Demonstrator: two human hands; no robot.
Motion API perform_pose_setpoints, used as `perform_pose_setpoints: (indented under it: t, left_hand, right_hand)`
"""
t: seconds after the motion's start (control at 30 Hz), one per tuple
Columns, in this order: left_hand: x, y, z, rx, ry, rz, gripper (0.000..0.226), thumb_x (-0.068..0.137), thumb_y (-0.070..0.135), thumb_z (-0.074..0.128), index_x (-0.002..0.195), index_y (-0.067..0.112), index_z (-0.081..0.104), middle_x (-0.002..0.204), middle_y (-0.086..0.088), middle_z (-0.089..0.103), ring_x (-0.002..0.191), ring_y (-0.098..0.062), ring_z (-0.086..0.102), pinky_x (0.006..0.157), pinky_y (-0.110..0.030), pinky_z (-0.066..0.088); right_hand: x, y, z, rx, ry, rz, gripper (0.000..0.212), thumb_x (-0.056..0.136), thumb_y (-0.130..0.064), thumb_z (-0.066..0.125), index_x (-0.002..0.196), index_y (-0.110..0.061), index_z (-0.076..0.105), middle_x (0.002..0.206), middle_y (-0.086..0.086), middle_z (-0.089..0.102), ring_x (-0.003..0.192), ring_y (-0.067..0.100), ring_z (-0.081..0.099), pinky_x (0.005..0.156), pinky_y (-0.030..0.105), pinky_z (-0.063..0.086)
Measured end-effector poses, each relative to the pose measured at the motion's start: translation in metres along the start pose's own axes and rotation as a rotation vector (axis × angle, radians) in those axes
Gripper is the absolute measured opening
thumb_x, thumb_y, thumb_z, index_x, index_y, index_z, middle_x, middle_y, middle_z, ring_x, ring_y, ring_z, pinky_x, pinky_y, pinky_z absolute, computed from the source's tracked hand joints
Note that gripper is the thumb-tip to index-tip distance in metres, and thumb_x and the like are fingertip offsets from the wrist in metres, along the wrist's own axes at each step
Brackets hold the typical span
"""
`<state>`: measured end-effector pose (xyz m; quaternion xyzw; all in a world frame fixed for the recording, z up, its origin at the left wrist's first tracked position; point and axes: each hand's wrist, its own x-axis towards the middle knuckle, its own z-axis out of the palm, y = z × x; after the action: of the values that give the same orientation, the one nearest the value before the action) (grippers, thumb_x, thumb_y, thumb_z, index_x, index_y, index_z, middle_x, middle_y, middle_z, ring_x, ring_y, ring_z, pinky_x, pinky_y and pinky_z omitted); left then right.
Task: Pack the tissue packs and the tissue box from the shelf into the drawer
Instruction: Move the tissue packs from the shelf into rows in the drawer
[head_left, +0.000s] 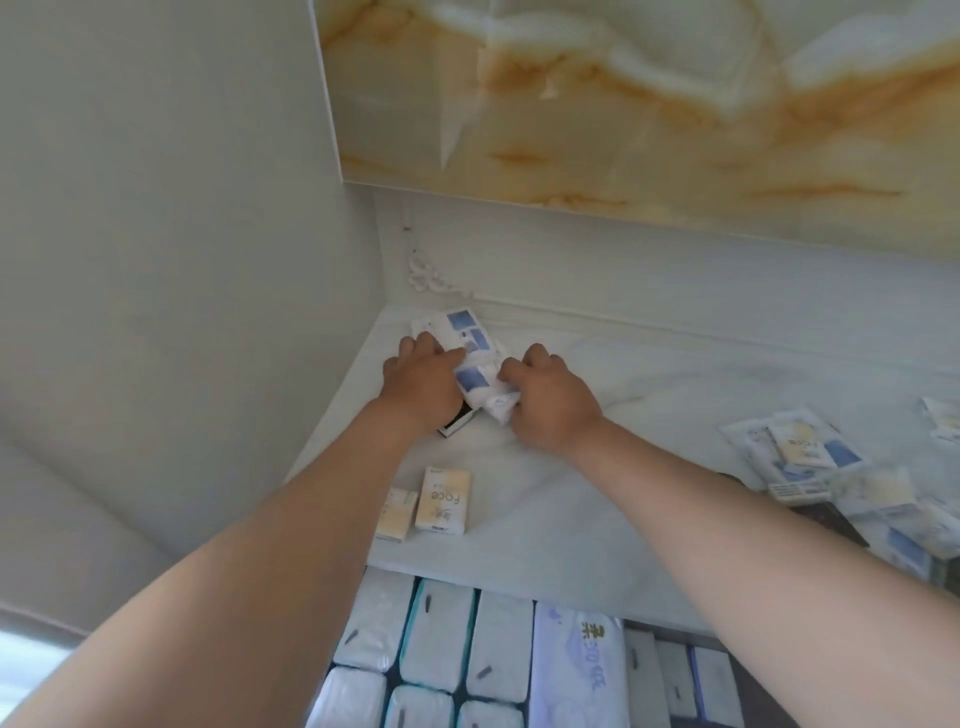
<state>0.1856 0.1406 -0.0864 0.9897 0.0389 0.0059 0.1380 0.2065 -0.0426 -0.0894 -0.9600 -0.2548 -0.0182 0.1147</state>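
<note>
Both arms reach to the back left corner of the white marble shelf (545, 509). A cluster of small white-and-blue tissue packs (467, 332) lies there. My left hand (423, 382) grips the left side of the cluster. My right hand (545, 400) pinches a white-and-blue pack (483, 387) at its right side. A dark-edged box (456, 423) peeks out under my left hand. Two yellow-and-white packs (441, 501) lie nearer the shelf's front edge. Below the shelf the open drawer (763, 680) holds several white tissue packs (441, 634) in rows.
A loose pile of tissue packs (810, 452) lies on the shelf's right side, over a dark object. A grey wall closes the left side. A marble-patterned panel (623, 104) hangs above the shelf's back.
</note>
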Motion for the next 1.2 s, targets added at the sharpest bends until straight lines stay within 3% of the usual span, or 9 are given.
perform_pose_setpoints:
  t: [0.1, 0.2, 0.43, 0.6, 0.73, 0.8, 0.87, 1.03, 1.2]
  left_hand:
    - [0.0, 0.002, 0.007, -0.243, 0.069, -0.008, 0.051, 0.085, 0.007, 0.055, 0.132, 0.027, 0.055, 0.144, -0.005, 0.036, 0.133, -0.028, 0.034, 0.113, -0.042, 0.028]
    - [-0.002, 0.002, 0.008, -0.389, 0.156, 0.014, 0.042, 0.085, -0.007, 0.05, 0.119, 0.013, 0.065, 0.127, -0.012, 0.061, 0.115, -0.029, 0.058, 0.098, -0.031, 0.045]
    - [-0.014, 0.043, -0.017, -0.48, 0.241, 0.156, 0.021, 0.092, 0.006, 0.058, 0.104, 0.011, 0.074, 0.101, -0.003, 0.073, 0.094, -0.018, 0.065, 0.079, -0.018, 0.043]
    - [-0.045, 0.085, -0.01, -0.458, 0.21, 0.202, 0.018, 0.093, 0.016, 0.059, 0.104, 0.02, 0.072, 0.103, 0.006, 0.072, 0.095, -0.013, 0.063, 0.084, -0.027, 0.047]
    - [-0.068, 0.114, -0.019, -0.583, 0.048, 0.299, 0.013, 0.091, 0.027, 0.064, 0.101, 0.022, 0.072, 0.099, 0.009, 0.071, 0.098, -0.011, 0.062, 0.085, -0.027, 0.045]
    - [-0.083, 0.127, -0.026, -0.524, -0.07, 0.332, 0.043, 0.074, 0.05, 0.077, 0.111, 0.03, 0.067, 0.106, 0.013, 0.065, 0.105, -0.007, 0.052, 0.087, -0.024, 0.04]
    - [-0.099, 0.137, -0.024, -0.376, -0.115, 0.358, 0.07, 0.061, 0.05, 0.086, 0.123, 0.031, 0.058, 0.111, 0.009, 0.057, 0.109, -0.01, 0.044, 0.087, -0.025, 0.037]
    - [-0.14, 0.161, -0.011, -0.451, 0.028, 0.401, 0.041, 0.077, 0.02, 0.079, 0.115, 0.018, 0.063, 0.104, -0.001, 0.06, 0.096, -0.019, 0.056, 0.078, -0.025, 0.038]
    - [-0.168, 0.169, -0.014, -0.522, 0.003, 0.382, 0.036, 0.08, 0.01, 0.075, 0.114, 0.016, 0.066, 0.108, -0.002, 0.064, 0.098, -0.016, 0.055, 0.078, -0.015, 0.035]
  right_hand:
    - [-0.009, 0.012, 0.0, 0.062, 0.022, 0.013, 0.041, 0.088, -0.02, 0.059, 0.129, -0.017, 0.057, 0.13, 0.011, 0.045, 0.101, 0.035, 0.056, 0.077, 0.036, 0.049]
    - [-0.016, 0.021, 0.0, 0.075, -0.018, -0.043, 0.043, 0.093, -0.015, 0.055, 0.136, -0.017, 0.054, 0.137, 0.011, 0.045, 0.099, 0.038, 0.061, 0.081, 0.041, 0.051]
    - [-0.042, 0.029, -0.02, 0.063, 0.058, -0.001, 0.035, 0.102, -0.028, 0.049, 0.133, -0.014, 0.052, 0.148, 0.009, 0.037, 0.104, 0.036, 0.06, 0.077, 0.041, 0.049]
    - [-0.083, 0.043, -0.04, 0.059, 0.107, 0.042, 0.021, 0.102, -0.022, 0.05, 0.115, -0.006, 0.052, 0.166, 0.006, 0.012, 0.1, 0.038, 0.064, 0.069, 0.044, 0.052]
    - [-0.128, 0.056, -0.064, 0.075, 0.106, 0.028, 0.033, 0.103, -0.031, 0.051, 0.122, -0.005, 0.055, 0.144, 0.005, 0.042, 0.094, 0.04, 0.063, 0.074, 0.043, 0.048]
    - [-0.149, 0.06, -0.076, 0.104, 0.106, 0.027, 0.034, 0.101, -0.032, 0.053, 0.122, -0.005, 0.055, 0.131, 0.007, 0.048, 0.088, 0.038, 0.062, 0.073, 0.043, 0.047]
    - [-0.169, 0.061, -0.086, 0.144, 0.103, 0.039, 0.034, 0.101, -0.032, 0.054, 0.123, -0.006, 0.055, 0.129, 0.006, 0.048, 0.091, 0.037, 0.062, 0.074, 0.042, 0.047]
    - [-0.213, 0.055, -0.095, 0.277, 0.187, 0.128, 0.037, 0.094, -0.039, 0.064, 0.116, -0.018, 0.044, 0.101, -0.003, 0.053, 0.08, 0.027, 0.06, 0.065, 0.039, 0.046]
    - [-0.239, 0.054, -0.099, 0.482, -0.005, 0.278, 0.081, 0.067, -0.034, 0.085, 0.135, -0.033, 0.041, 0.121, -0.004, 0.048, 0.108, 0.019, 0.052, 0.086, 0.033, 0.047]
